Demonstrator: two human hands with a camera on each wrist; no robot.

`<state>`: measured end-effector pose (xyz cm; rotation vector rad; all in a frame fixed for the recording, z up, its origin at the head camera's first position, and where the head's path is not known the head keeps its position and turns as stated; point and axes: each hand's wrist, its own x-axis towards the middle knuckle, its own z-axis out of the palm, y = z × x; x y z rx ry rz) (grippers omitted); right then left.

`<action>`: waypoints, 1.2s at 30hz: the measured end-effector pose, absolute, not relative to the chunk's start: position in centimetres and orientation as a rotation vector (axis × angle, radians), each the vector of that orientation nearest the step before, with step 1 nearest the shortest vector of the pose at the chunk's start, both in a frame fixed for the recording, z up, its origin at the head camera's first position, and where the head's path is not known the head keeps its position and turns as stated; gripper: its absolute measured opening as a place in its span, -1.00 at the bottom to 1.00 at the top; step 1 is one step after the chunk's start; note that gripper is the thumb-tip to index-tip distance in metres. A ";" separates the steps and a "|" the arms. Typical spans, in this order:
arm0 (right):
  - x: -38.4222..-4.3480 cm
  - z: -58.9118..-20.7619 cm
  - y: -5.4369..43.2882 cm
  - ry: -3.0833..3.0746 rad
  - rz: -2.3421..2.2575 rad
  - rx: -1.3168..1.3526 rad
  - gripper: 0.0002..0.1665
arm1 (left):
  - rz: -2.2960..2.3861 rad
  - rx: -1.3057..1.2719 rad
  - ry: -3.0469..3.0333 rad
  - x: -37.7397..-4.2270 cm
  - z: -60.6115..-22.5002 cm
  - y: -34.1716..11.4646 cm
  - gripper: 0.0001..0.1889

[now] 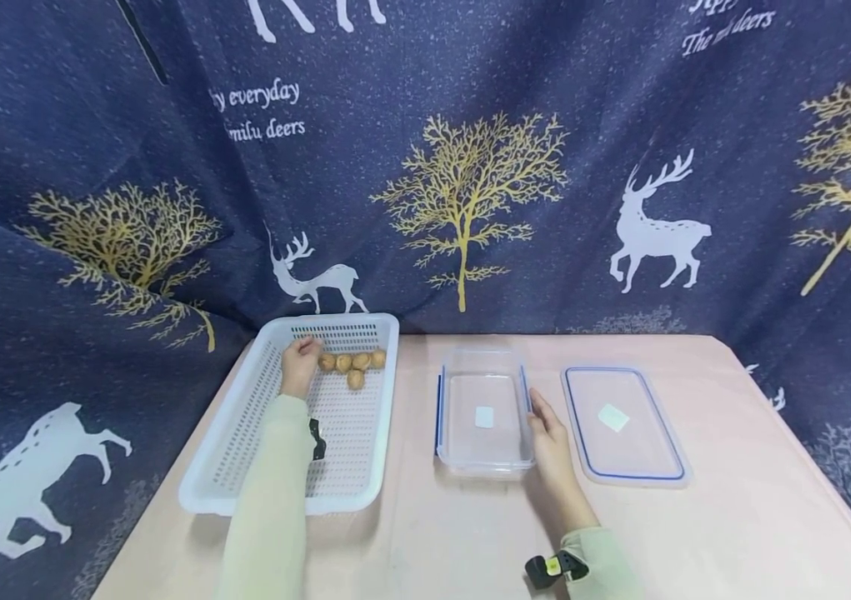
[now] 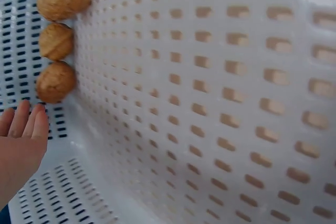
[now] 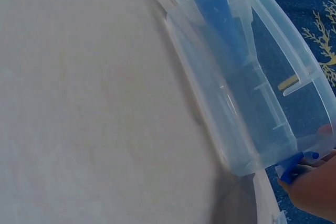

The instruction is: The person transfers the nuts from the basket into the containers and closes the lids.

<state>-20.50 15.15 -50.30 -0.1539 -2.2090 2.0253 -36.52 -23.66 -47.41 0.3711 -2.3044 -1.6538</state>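
Note:
Inside a white perforated basket (image 1: 383, 400), my left hand (image 1: 301, 365) is by the far wall, to the left of several walnuts (image 1: 355, 379). The left wrist view shows this left hand (image 2: 23, 148) with fingers extended and nothing held, just short of the nearest walnut (image 2: 55, 82). My right hand (image 1: 554, 446) holds the right side of a clear plastic container (image 1: 485, 454) with blue side clasps. In the right wrist view, the right hand (image 3: 315, 192) is at a blue clasp (image 3: 291, 166), its fingers partly out of frame. Inside the container lies a small white square.
To the right of the container, its clear lid (image 1: 623, 425) with a blue seal lies flat on the pink-covered table (image 1: 455, 533). A dark blue curtain (image 1: 410, 83) printed with deer and trees hangs behind the table.

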 end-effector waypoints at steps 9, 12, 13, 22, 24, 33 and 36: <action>-20.5 -50.3 15.0 -2.185 2.052 -0.183 -0.42 | -1.650 0.403 -2.337 -36.4 -48.4 -23.8 -0.66; -20.5 -50.3 15.1 -2.179 2.051 -0.194 -0.42 | -1.609 0.358 -2.382 -36.6 -48.7 -23.7 -0.67; -20.5 -50.3 15.0 -2.168 2.068 -0.199 -0.42 | -1.589 0.345 -2.403 -36.6 -48.7 -23.7 -0.66; -20.6 -50.4 15.0 -2.180 2.066 -0.189 -0.42 | -1.428 0.384 -2.534 -36.5 -49.3 -24.1 -0.67; -20.6 -50.5 15.0 -2.185 2.055 -0.191 -0.42 | -1.427 0.377 -2.549 -37.0 -49.8 -24.5 -0.68; -20.6 -50.5 15.1 -2.191 2.054 -0.184 -0.42 | -1.516 0.205 -2.417 -43.8 -58.7 -29.8 -0.66; -20.6 -50.5 15.2 -2.209 2.029 -0.183 -0.42 | -1.530 0.294 -2.460 -42.6 -56.7 -28.9 -0.64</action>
